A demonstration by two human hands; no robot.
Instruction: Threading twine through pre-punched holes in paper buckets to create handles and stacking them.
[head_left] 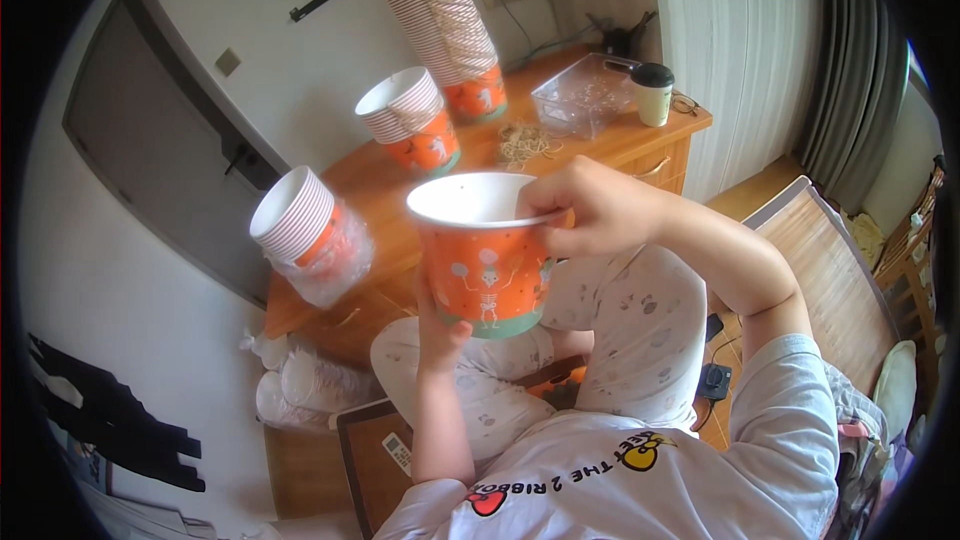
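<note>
In front of me I hold an orange paper bucket point(487, 275) with a white rim, a green base and a skeleton print. My left hand point(440, 340) supports it low on its left side, the thumb near the base and the other fingers mostly hidden behind it. At the right of the rim, my right hand point(590, 208) pinches the edge, with fingers reaching inside. Beyond it on the wooden desk stand a short stack of like buckets point(415, 130) and a tall stack point(475, 85), both with string along their sides. A pile of string point(525, 143) lies beside them.
A bucket stack in plastic wrap point(325, 250) sits at the desk's left edge. Farther right are a clear plastic bin point(585, 95), a lidded cup point(653, 100) and glasses point(685, 103). Wrapped white cups point(310, 380) are below the desk's left end. My crossed legs are beneath the bucket.
</note>
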